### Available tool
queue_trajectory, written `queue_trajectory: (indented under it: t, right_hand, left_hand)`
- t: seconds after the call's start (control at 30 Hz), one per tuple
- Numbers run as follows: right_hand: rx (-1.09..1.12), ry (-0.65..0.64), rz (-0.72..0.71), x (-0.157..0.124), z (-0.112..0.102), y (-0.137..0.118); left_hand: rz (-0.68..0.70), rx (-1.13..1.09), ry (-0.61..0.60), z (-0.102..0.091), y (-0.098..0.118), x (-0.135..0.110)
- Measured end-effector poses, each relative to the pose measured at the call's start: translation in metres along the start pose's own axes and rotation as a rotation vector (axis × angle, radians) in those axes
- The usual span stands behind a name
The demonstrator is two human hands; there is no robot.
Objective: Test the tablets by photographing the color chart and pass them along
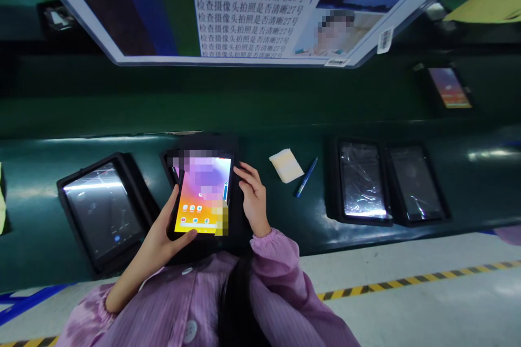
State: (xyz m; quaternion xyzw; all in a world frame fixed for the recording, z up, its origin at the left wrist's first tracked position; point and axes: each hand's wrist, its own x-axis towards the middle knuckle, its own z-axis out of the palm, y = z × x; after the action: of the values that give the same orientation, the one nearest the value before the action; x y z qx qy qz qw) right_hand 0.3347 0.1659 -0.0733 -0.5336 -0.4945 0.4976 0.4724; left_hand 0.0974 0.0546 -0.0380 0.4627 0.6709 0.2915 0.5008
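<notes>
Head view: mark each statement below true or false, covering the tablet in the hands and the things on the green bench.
1. The left hand grips the lit tablet at its lower left corner. True.
2. The right hand holds the blue pen. False: the pen lies on the bench; the hand is at the tablet's right edge.
3. A pale pad lies just left of the pen. True.
4. The cased tablet at the left shows a bright home screen. False: its screen is dark.
</notes>
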Motion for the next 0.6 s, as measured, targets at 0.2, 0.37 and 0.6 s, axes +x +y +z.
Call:
queue_trajectory:
  t: [0.2, 0.37, 0.6]
  right_hand:
    - [-0.015, 0.007, 0.004, -0.002, 0.001, -0.001]
    - [-0.115, -0.003, 0.025, 0.001, 0.0, 0.003]
    - [-0.13, 0.008, -0.026, 0.011, -0.01, -0.004]
  left_hand:
    - [-0.002, -0.051, -0.009, 0.003, 0.002, -0.002]
    - [0.022, -0.071, -0.018, 0.005, -0.003, 0.002]
    - [0.174, -0.2, -0.011, 0.01, 0.005, 0.008]
